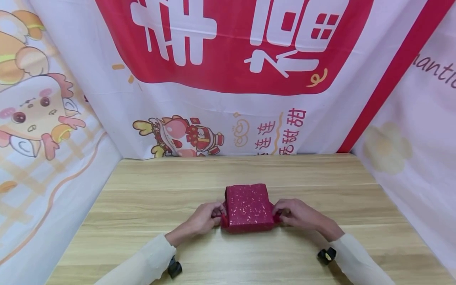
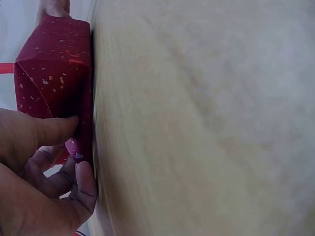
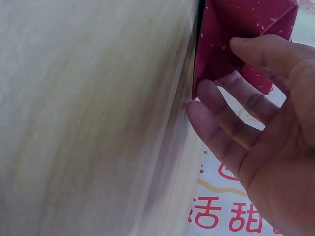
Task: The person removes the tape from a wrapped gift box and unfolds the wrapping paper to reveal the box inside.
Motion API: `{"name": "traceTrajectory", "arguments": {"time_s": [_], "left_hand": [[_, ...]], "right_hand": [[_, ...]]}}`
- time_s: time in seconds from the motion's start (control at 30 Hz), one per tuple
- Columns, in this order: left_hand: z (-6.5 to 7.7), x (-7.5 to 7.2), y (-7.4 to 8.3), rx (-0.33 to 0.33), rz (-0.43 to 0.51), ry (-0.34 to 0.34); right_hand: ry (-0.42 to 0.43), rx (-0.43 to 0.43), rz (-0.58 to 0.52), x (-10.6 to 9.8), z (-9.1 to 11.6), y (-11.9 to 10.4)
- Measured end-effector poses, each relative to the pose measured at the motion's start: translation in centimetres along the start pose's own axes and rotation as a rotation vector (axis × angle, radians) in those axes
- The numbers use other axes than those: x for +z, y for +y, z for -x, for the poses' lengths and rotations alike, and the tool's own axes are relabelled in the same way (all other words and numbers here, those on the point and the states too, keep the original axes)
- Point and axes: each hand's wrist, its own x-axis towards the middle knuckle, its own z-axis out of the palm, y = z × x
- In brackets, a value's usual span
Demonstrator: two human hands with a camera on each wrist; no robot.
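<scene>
A box-shaped parcel (image 1: 248, 204) in dark red, gold-flecked wrapping paper sits on the wooden table, its flat top facing up. At its left end my left hand (image 1: 206, 217) pinches the loose paper. The left wrist view shows the folded end paper (image 2: 47, 91) slanting inward, with the thumb on it and the fingertips at its lower edge by the tabletop. My right hand (image 1: 297, 213) holds the paper at the opposite end. In the right wrist view its thumb presses into the open end fold (image 3: 216, 54), while curled fingers reach behind the flap's edge.
The wood-grain table (image 1: 171, 170) extends around the parcel. A printed white and red cloth (image 1: 228, 87) hangs along its back edge, with more printed cloth at both sides. A small black device (image 1: 174, 268) is at the left wrist and another (image 1: 326, 256) at the right.
</scene>
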Motion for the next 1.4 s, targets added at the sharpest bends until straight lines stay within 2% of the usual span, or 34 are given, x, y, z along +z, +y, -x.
{"name": "traceTrajectory", "arguments": {"time_s": [0.3,0.6,0.8,1.03,1.13,1.23,1.33,1.4], "left_hand": [[0.2,-0.1,0.0,0.050,-0.023,0.012],[0.5,-0.6,-0.1,0.051,-0.054,0.002],[0.7,-1.1,-0.4,0.061,-0.039,0.003],[0.1,-1.9,-1.2,0.129,-0.051,0.044],[-0.1,-2.2,-1.6,0.133,-0.089,0.056],[-0.1,-2.5,-1.7,0.129,-0.142,0.048],[-0.1,-2.7,-1.6,0.145,-0.214,0.031],[0.1,-2.8,-1.4,0.146,-0.250,0.009]], "right_hand": [[0.022,-0.042,0.038,-0.2,0.2,0.0],[-0.007,0.026,-0.008,-0.4,0.4,-0.2],[0.034,0.015,0.044,-0.6,1.0,0.2],[0.047,0.041,0.096,-0.5,1.3,0.9],[0.039,0.044,0.135,-0.6,1.1,1.0],[0.043,0.009,0.194,-0.5,1.1,1.1],[0.049,-0.019,0.236,-0.4,1.1,1.0],[0.038,-0.001,0.241,-0.5,1.1,0.8]]}}
